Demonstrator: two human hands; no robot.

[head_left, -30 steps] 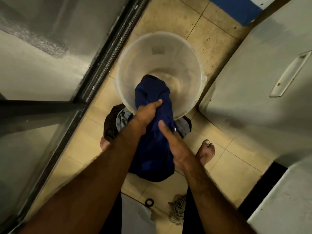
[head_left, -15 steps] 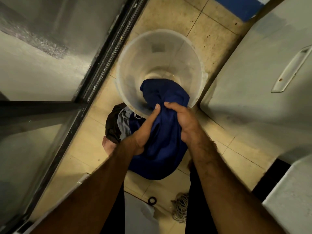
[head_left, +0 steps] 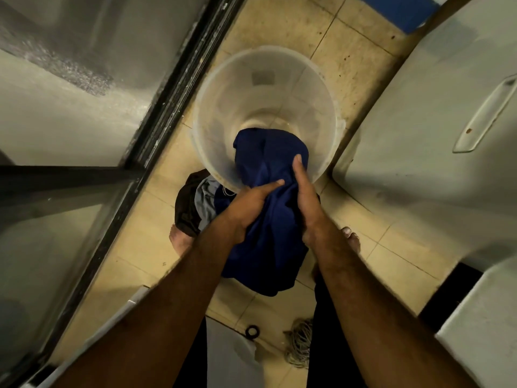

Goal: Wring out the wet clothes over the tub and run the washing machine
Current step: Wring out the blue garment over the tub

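Note:
A dark blue wet garment (head_left: 268, 247) hangs from both my hands, its upper end bunched over the near rim of a translucent white tub (head_left: 221, 96) standing on the tiled floor. My left hand (head_left: 249, 205) grips the cloth from the left, thumb across it. My right hand (head_left: 305, 191) wraps the cloth from the right, thumb pointing up along the fabric. A little water shows at the tub's bottom. A grey appliance body with a recessed handle (head_left: 484, 113) stands at the right; whether it is the washing machine I cannot tell.
A heap of dark and grey clothes (head_left: 195, 208) lies on the floor left of the tub's near side. A glass door with a black frame (head_left: 156, 130) runs along the left. A coil of cord (head_left: 299, 343) and a black ring (head_left: 252, 331) lie near my bare feet.
My right hand went from reaching toward the cloth to gripping it, then shifted so its thumb points up. The garment's top bunched up over the tub's rim.

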